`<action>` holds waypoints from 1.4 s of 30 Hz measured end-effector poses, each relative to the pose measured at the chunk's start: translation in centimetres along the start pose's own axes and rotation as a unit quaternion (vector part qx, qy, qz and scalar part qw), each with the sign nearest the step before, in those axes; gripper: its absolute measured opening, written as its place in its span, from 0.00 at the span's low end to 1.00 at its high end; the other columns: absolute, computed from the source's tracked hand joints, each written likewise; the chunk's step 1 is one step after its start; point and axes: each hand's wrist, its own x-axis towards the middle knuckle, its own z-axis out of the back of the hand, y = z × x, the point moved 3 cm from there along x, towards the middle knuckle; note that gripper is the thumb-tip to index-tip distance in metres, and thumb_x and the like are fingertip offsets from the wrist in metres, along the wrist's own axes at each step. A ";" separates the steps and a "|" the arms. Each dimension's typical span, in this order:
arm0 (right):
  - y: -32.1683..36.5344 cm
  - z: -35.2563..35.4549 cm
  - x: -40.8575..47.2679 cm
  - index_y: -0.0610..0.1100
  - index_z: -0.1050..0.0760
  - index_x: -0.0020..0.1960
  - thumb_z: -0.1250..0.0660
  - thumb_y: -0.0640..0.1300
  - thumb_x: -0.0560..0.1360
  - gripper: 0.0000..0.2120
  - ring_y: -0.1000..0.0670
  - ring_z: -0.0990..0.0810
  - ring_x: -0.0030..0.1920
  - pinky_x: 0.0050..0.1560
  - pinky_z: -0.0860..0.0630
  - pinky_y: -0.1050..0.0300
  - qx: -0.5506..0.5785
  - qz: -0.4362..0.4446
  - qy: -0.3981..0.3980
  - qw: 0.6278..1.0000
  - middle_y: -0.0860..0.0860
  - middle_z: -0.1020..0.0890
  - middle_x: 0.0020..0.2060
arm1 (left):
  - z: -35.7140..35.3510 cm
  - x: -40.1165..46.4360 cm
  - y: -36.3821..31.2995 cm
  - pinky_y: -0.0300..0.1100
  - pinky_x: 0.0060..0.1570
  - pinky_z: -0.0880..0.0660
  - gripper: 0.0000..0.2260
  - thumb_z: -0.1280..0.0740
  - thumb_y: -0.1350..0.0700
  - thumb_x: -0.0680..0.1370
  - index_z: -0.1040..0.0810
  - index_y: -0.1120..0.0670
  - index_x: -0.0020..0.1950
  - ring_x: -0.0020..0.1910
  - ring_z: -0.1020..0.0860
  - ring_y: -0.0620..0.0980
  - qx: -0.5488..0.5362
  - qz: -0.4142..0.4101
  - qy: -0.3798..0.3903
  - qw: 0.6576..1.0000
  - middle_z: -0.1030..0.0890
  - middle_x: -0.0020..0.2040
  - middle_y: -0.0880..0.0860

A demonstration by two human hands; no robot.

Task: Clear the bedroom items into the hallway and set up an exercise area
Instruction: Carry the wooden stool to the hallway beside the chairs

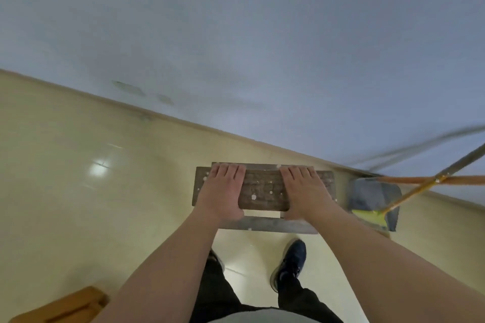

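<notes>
Lower left corner: edge of a wooden piece [65, 305], orange-brown, mostly cut off by the frame. Left half: cream tiled floor [78, 165] with a glare spot, meeting a grey-blue wall [236, 34] along a diagonal skirting line.

Centre: dark wooden stool [262, 191], paint-flecked top, metal frame showing at front and back edges, sitting near the wall. Left hand [220, 191] on the top's left part, fingers over the far edge, thumb at the near edge, gripping. Right hand [307, 191] same grip on the right part. Can't tell if the stool is on the floor or lifted.

Below centre: dark shoe [288, 262], dark trousers.

Right: grey dustpan [372, 199] on the floor just beside the stool, yellow-green broom head [370, 216] at it, two orange handles [433, 181] crossing toward the right edge.
</notes>
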 end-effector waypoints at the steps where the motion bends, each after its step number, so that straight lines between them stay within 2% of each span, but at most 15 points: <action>1: 2.4 0.4 1.4 0.45 0.52 0.76 0.30 0.63 0.64 0.51 0.43 0.39 0.70 0.76 0.49 0.45 -0.004 0.014 -0.003 1.000 0.46 0.37 0.69 | 0.1 -1.2 2.4 0.52 0.77 0.48 0.43 0.32 0.40 0.67 0.43 0.54 0.76 0.71 0.37 0.56 0.000 0.018 0.002 1.000 0.34 0.71 0.54; 6: 18.4 4.0 8.0 0.46 0.48 0.74 0.29 0.59 0.61 0.49 0.43 0.37 0.68 0.75 0.47 0.45 -0.038 0.110 -0.008 0.993 0.47 0.35 0.67 | 0.3 -9.7 17.9 0.51 0.76 0.45 0.42 0.31 0.40 0.67 0.44 0.53 0.76 0.71 0.36 0.54 -0.024 0.105 0.002 0.994 0.35 0.71 0.52; 11: 34.9 10.7 14.7 0.46 0.49 0.75 0.29 0.58 0.62 0.49 0.44 0.36 0.69 0.75 0.45 0.47 -0.085 0.232 -0.024 0.969 0.48 0.35 0.68 | 3.1 -18.7 33.1 0.51 0.74 0.42 0.43 0.30 0.40 0.63 0.41 0.52 0.74 0.69 0.34 0.52 -0.051 0.212 -0.042 0.975 0.32 0.69 0.50; 18: 51.8 16.1 21.4 0.46 0.49 0.75 0.29 0.59 0.62 0.49 0.45 0.37 0.69 0.75 0.47 0.47 -0.118 0.335 -0.075 0.932 0.48 0.36 0.68 | 6.2 -27.4 46.8 0.51 0.74 0.42 0.43 0.31 0.38 0.64 0.42 0.52 0.74 0.68 0.33 0.53 -0.040 0.323 -0.101 0.940 0.32 0.68 0.50; 23: 60.5 16.9 28.3 0.45 0.48 0.75 0.28 0.58 0.62 0.50 0.45 0.36 0.68 0.75 0.47 0.48 -0.127 0.377 -0.071 0.915 0.47 0.35 0.68 | 5.7 -28.9 56.6 0.50 0.72 0.38 0.44 0.30 0.39 0.61 0.41 0.51 0.72 0.64 0.32 0.53 -0.040 0.357 -0.072 0.931 0.31 0.65 0.49; 29: 72.2 18.6 41.5 0.45 0.50 0.76 0.28 0.57 0.63 0.50 0.44 0.38 0.70 0.75 0.47 0.47 -0.146 0.421 -0.048 0.894 0.47 0.37 0.70 | 5.5 -27.9 71.8 0.48 0.69 0.35 0.45 0.30 0.36 0.63 0.42 0.52 0.75 0.65 0.32 0.52 -0.055 0.390 -0.036 0.919 0.32 0.67 0.50; 34: 84.0 24.1 49.8 0.46 0.51 0.76 0.27 0.59 0.63 0.51 0.45 0.38 0.70 0.76 0.47 0.46 -0.147 0.453 -0.065 0.877 0.47 0.37 0.69 | 9.7 -29.7 84.9 0.49 0.68 0.34 0.44 0.30 0.37 0.63 0.41 0.52 0.74 0.64 0.31 0.52 -0.043 0.426 -0.055 0.902 0.31 0.66 0.50; 37: 92.1 27.5 54.1 0.46 0.52 0.77 0.28 0.58 0.64 0.51 0.45 0.39 0.71 0.76 0.49 0.46 -0.146 0.472 -0.079 0.866 0.47 0.38 0.70 | 11.5 -31.8 93.1 0.49 0.71 0.37 0.44 0.30 0.38 0.63 0.41 0.51 0.74 0.65 0.32 0.52 -0.047 0.466 -0.081 0.880 0.31 0.67 0.50; 42: 102.9 30.1 60.2 0.45 0.53 0.77 0.29 0.57 0.65 0.50 0.44 0.40 0.72 0.77 0.50 0.45 -0.183 0.505 -0.083 0.840 0.46 0.39 0.71 | 11.6 -34.3 104.2 0.49 0.73 0.40 0.45 0.30 0.37 0.63 0.42 0.52 0.75 0.69 0.34 0.53 -0.080 0.491 -0.090 0.863 0.33 0.70 0.50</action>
